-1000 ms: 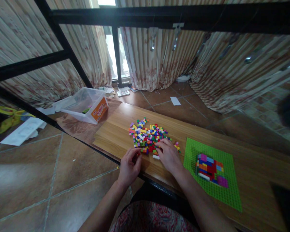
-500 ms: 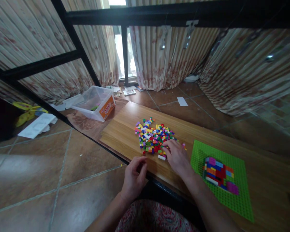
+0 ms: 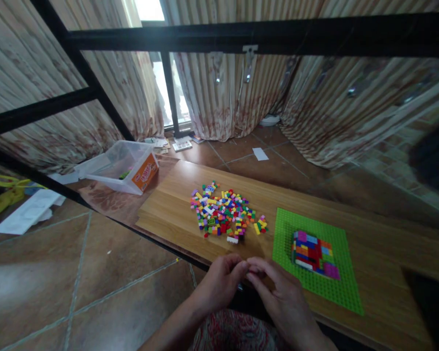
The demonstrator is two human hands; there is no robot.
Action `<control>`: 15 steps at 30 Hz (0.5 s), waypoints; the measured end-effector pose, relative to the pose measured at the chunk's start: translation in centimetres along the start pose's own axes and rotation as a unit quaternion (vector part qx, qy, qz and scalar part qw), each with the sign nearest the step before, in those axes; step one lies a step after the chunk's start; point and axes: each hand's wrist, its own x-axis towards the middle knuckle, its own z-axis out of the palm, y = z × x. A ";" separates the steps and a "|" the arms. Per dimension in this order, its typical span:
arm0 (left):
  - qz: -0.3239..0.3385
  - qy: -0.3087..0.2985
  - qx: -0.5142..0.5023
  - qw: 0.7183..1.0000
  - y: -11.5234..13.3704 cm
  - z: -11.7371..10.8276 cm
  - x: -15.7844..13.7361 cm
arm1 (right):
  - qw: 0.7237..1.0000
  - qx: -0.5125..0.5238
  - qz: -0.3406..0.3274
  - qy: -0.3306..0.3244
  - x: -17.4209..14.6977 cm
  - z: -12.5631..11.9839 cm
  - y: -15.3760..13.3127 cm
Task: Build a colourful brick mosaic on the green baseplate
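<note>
My left hand [image 3: 223,280] and my right hand [image 3: 278,287] meet at the fingertips over the near edge of the wooden table [image 3: 183,187]. Both are closed in a pinch around something too small and too covered to make out. Just beyond them lies a loose heap of colourful toy bricks [image 3: 223,209], with a white brick [image 3: 232,240] at its near side. To the right of my hands, a green baseplate [image 3: 316,224] carries a low block of built-up bricks [image 3: 314,253] in red, blue, orange and magenta.
A clear plastic bin [image 3: 113,183] with an orange label stands beyond the table's left end. Black metal bars [image 3: 205,39] cross in front of striped curtains [image 3: 234,97]. Papers [image 3: 259,154] lie on the tiled floor, and a white panel [image 3: 27,212] is at the left.
My right hand has drawn back from the brick heap to meet my left hand at the table edge. The left hand has shifted right, and the whole view has swung slightly right.
</note>
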 end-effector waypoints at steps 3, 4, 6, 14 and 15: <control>-0.012 -0.025 0.033 0.999 -0.6 0.8 -0.4 | 0.999 0.040 0.007 -0.023 -0.9 -0.4 0.0; -0.022 -0.036 0.019 0.999 -0.8 1.1 -0.6 | 0.998 0.060 0.013 -0.029 -1.2 -0.6 -0.1; -0.045 -0.062 -0.024 0.997 -1.1 1.6 -0.7 | 0.994 0.103 0.028 -0.030 -1.6 -0.9 -0.2; 0.036 0.069 0.118 0.990 0.8 -0.1 1.4 | 0.971 0.143 0.111 0.155 -2.4 -5.1 1.8; 0.063 0.100 0.170 0.978 1.3 -0.7 1.9 | 0.969 0.125 0.116 0.181 -2.4 -6.0 2.3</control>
